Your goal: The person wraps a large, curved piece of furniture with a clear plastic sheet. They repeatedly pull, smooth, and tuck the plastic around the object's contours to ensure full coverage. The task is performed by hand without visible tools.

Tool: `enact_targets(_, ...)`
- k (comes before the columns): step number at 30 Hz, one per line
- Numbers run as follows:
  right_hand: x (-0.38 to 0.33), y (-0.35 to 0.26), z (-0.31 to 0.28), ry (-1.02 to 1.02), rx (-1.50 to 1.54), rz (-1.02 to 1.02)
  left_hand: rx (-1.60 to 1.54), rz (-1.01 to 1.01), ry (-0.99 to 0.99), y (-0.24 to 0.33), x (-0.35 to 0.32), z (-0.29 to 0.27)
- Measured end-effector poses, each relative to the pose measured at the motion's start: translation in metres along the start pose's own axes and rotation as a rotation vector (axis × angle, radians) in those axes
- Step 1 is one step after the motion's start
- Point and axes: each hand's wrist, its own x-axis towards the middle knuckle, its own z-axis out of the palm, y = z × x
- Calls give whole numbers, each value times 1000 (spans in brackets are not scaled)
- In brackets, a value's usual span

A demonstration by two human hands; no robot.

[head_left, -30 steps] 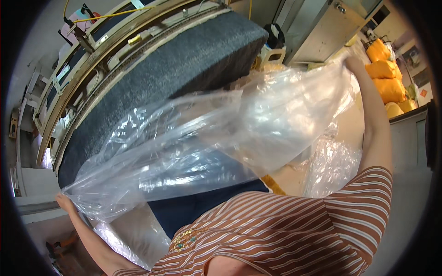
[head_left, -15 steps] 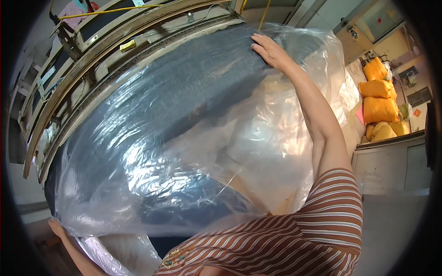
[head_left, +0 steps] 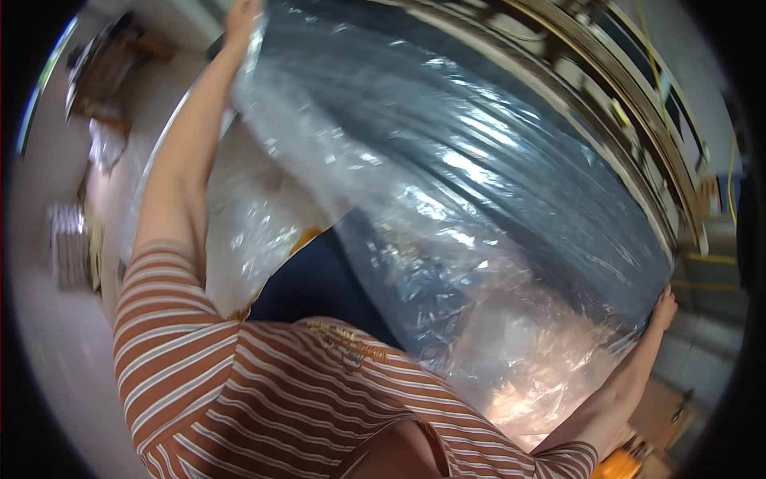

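A large clear plastic sheet (head_left: pixel 319 132) lies wrinkled and shiny over a long dark blue-grey surface (head_left: pixel 558 184). At the upper left, my left hand (head_left: pixel 242 22) is closed on the sheet's edge with that arm stretched out. My right hand (head_left: pixel 665 310) is out at the right end, its fingers bent around the sheet's edge beside the dark corner. Between my arms the plastic hangs loose toward my striped shirt. Dark blue cloth (head_left: pixel 315 279) shows under its near edge. Both hands are small and slightly blurred.
Long wooden and metal rails (head_left: pixel 638 120) run along the far side, with a yellow cord (head_left: pixel 650 48) near them. At the left, a grey stack (head_left: pixel 70 239) and a brown piece of furniture (head_left: pixel 104 72) stand on the floor. An orange bundle (head_left: pixel 618 465) shows at the lower right.
The view has swung round to the left. My right hand, spread flat on the covered surface before, now bends around the edge at its right end. My left hand remains at the left end.
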Motion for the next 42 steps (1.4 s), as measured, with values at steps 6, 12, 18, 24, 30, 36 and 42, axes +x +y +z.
enact_targets(6, -77, -185, -67, 485, 355, -687, -290, -164, 65, 63, -11, 75)
enact_targets(12, -313, -401, -46, -961, 1000, -1029, -80, -218, 283, 42, 5, 71)
enact_targets(18, -340, -512, 38, -321, 807, -1331, -100, -321, 459, 48, 9, 76)
enact_targets(24, -345, -548, 49, -982, 650, -1228, -177, -309, 428, 68, 0, 67)
enact_targets(30, -345, -481, -55, -986, 820, -1534, -206, -268, 429, 66, -4, 62)
enact_targets(36, -298, -343, -172, -864, 1570, -1535, -157, -174, 473, 65, -3, 67)
enact_targets(42, -309, -182, -174, -217, 2180, -933, 18, -42, 738, -9, 20, 46)
